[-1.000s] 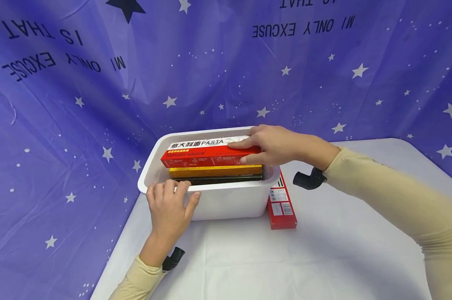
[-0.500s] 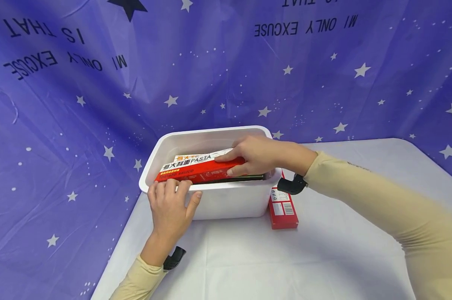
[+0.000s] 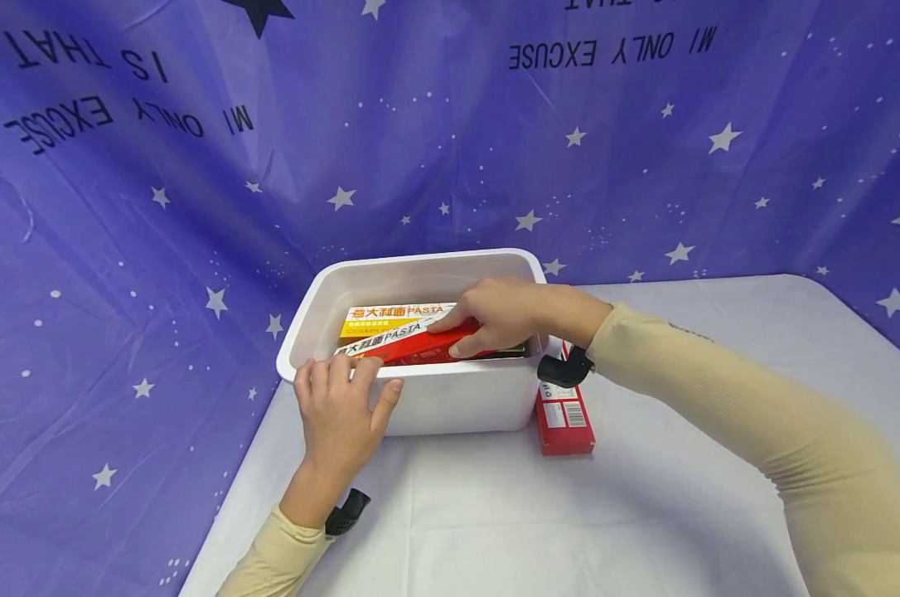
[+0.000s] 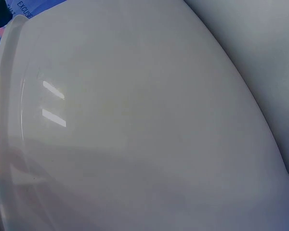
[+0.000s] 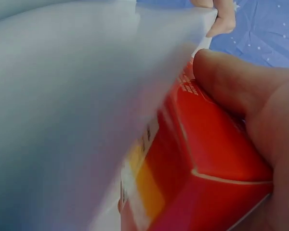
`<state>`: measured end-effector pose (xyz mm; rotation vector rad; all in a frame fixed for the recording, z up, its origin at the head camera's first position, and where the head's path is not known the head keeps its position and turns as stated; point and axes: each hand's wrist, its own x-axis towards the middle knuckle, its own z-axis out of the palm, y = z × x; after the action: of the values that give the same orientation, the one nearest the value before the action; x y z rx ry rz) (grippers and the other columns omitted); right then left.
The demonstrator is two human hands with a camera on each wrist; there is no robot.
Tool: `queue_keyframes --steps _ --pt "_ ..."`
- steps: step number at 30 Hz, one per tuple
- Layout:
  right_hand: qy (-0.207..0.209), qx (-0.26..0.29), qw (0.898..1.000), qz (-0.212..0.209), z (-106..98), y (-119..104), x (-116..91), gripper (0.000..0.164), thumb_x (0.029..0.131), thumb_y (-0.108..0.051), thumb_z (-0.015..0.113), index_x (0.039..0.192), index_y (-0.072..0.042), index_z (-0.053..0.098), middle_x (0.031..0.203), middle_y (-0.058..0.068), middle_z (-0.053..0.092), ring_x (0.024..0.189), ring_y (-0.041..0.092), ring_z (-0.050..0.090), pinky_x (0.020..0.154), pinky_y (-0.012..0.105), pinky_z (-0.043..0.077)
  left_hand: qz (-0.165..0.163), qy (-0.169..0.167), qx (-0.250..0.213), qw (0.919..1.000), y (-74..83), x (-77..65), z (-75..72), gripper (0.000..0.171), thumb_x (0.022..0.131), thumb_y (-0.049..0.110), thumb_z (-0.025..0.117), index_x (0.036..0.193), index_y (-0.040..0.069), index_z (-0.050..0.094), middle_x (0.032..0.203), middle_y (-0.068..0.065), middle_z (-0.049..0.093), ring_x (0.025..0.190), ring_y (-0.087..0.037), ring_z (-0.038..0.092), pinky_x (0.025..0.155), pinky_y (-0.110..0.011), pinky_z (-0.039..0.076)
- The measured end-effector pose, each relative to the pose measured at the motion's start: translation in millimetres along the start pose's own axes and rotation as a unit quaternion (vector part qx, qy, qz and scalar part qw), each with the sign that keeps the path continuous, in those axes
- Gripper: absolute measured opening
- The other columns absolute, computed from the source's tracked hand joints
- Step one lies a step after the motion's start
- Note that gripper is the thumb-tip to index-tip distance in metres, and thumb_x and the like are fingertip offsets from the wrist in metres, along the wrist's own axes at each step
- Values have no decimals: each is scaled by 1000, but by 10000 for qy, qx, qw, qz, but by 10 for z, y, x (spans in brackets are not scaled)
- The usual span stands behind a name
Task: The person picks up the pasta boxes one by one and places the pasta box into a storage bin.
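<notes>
My right hand (image 3: 502, 313) grips a red-and-white pasta box (image 3: 398, 343) by its right end, thumb in front and fingers across the top. The box sits slanted inside a white plastic bin (image 3: 457, 406), its left end partly hidden by my left fingers. Behind it in the bin lies a yellow-and-white pasta box (image 3: 375, 313). A dark box (image 3: 513, 352) shows only as a strip at the front right. My left hand (image 3: 343, 414) holds the bin's front rim, fingers curled over it and thumb outside. In the right wrist view, the red end of the held box (image 5: 221, 139) is close up.
Against the bin's right side, another red box (image 3: 567, 427) with a barcode panel rests on the white-covered table (image 3: 480, 514). A purple curtain (image 3: 435, 124) with stars and lettering hangs behind and to the left.
My right hand has brought the red pasta box forward and down into the bin, in front of the yellow one, whose white top now shows. The left hand keeps its place on the rim.
</notes>
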<state>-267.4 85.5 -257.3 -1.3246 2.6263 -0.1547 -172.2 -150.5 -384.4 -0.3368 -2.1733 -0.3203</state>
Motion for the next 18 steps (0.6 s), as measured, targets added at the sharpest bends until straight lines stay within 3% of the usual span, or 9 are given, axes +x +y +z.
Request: queue_keyframes --steps 8,13,18 --pt "271 -152 9995 -37 179 77 -4 49 95 -39 68 143 -34 58 121 2 73 100 17 62 88 35 48 9 -32 65 10000 -9 -1 -3 66 105 61 30 102 5 65 90 -19 57 90 -41 50 97 -61 32" --pt "240 13 9997 43 237 109 -22 50 96 -41 67 144 -33 57 130 3 71 109 19 64 95 36 49 12 -48 87 9999 -4 -1 -5 66 105 61 30 101 5 64 89 -19 56 91 -41 50 97 -61 32" --pt "59 296 9994 -196 209 145 -23 49 96 -36 68 144 -30 58 126 2 73 92 16 61 83 30 45 33 -21 72 10000 -6 1 -2 66 105 61 31 102 5 65 91 -19 57 92 -40 50 97 -61 32"
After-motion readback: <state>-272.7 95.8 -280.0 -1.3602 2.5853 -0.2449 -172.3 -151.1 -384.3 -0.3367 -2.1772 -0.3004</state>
